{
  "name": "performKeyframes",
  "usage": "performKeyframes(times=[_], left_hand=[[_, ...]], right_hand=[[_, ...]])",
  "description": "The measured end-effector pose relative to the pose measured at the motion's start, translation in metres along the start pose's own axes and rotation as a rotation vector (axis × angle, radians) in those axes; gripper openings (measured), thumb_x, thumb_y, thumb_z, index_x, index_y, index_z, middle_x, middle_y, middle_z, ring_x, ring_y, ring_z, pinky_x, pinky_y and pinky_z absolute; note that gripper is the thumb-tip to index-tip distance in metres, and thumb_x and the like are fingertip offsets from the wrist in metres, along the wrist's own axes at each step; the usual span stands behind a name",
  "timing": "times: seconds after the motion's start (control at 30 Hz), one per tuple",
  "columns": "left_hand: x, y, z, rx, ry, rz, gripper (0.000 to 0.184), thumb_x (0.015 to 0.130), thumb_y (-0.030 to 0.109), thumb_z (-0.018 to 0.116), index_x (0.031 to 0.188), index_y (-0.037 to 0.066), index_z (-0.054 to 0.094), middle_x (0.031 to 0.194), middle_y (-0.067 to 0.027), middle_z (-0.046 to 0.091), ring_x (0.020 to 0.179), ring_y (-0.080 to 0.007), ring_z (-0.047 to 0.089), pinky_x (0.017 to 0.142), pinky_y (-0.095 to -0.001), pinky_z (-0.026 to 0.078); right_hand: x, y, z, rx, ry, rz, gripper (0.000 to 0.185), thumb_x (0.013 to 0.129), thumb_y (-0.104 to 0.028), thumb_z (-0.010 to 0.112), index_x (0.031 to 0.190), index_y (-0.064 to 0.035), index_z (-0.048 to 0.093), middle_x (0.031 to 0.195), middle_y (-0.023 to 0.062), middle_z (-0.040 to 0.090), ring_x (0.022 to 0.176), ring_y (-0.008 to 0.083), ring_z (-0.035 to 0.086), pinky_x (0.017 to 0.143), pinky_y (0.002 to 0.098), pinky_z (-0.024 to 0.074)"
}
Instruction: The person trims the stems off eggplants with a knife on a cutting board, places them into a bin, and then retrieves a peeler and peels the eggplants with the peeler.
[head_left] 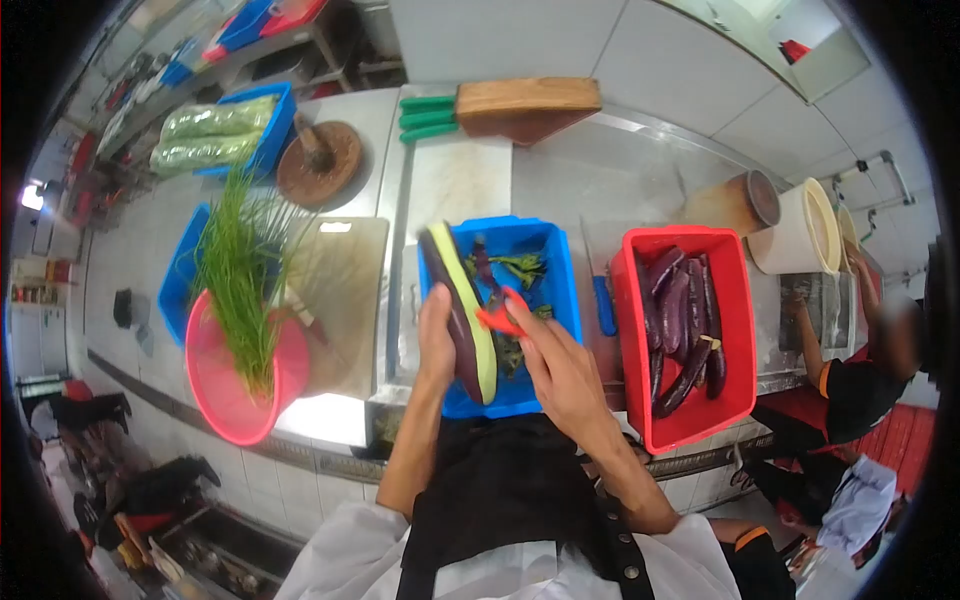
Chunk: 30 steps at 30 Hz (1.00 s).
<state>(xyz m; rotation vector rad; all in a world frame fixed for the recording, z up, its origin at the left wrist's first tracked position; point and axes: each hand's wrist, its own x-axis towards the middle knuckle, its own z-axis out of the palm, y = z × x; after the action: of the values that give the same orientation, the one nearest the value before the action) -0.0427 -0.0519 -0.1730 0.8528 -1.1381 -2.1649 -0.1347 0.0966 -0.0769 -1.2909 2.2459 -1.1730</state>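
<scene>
I'm watching the left hand (pixel 437 335) gripping a purple eggplant (pixel 464 345), its fingers closing around the near half, while the right hand (pixel 555 365) is curling snugly around a red peeler (pixel 502 318) on the eggplant's 3 o'clock side. The eggplant is being held above the blue tray (pixel 567 280), its far end tilting toward 11 o'clock and its near end toward 5, with one pale strip showing along its length. From here I'm not managing to tell whether the blade is touching the skin. Judging this as peeling, I'm favouring long, light strokes running lengthwise, each slightly overlapping the pale strip's edge so no thin purple line is being missed. I'm wanting the left fingers lying clear of the blade's path, since a smooth, rounded body like this is likely to be slipping and rolling under a slack grip; pressing harder would only be wasting flesh. Holding it over the tray is suiting the work too, with loose skin falling among the trimmings (pixel 527 268). At 3 o'clock a blue-handled knife (pixel 605 305) is lying just beside the tray, and beyond it a red tray (pixel 738 330) is holding more eggplants (pixel 676 310).
</scene>
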Motion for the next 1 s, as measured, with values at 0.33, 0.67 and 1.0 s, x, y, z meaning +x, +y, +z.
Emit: performKeyframes(times=[0.33,0.67,1.0], left_hand=[[-0.02,0.026,0.018,0.244,-0.19,0.057,0.032,0.104,0.028,0.047,0.109,0.0,0.061,0.088,0.002,0.058,0.078,-0.0044,0.049,0.068,-0.0208,0.04],[0.019,0.022,0.003,-0.338,0.222,0.1,0.054,0.105,0.049,0.032,0.108,0.002,0.058,0.087,-0.0081,0.063,0.075,-0.0176,0.061,0.067,-0.033,0.052],[-0.014,0.011,0.026,0.242,-0.043,0.081,0.044,0.107,0.036,0.035,0.103,0.001,0.061,0.088,-0.0014,0.059,0.078,-0.0081,0.051,0.07,-0.0283,0.044]], right_hand=[[0.051,0.005,-0.007,-0.029,0.061,-0.024,0.043,0.097,-0.01,0.051,0.14,-0.0118,0.049,0.091,0.0192,0.058,0.075,0.0408,0.059,0.062,0.0469,0.0486],[-0.07,0.018,0.012,-0.175,-0.202,0.006,0.054,0.089,-0.006,0.06,0.14,-0.0202,0.051,0.085,0.0159,0.051,0.064,0.0367,0.061,0.052,0.0489,0.0489],[0.034,0.006,0.007,-0.013,0.028,-0.044,0.046,0.095,-0.006,0.053,0.141,-0.0106,0.048,0.091,0.0187,0.057,0.074,0.0381,0.058,0.065,0.0469,0.0475]])
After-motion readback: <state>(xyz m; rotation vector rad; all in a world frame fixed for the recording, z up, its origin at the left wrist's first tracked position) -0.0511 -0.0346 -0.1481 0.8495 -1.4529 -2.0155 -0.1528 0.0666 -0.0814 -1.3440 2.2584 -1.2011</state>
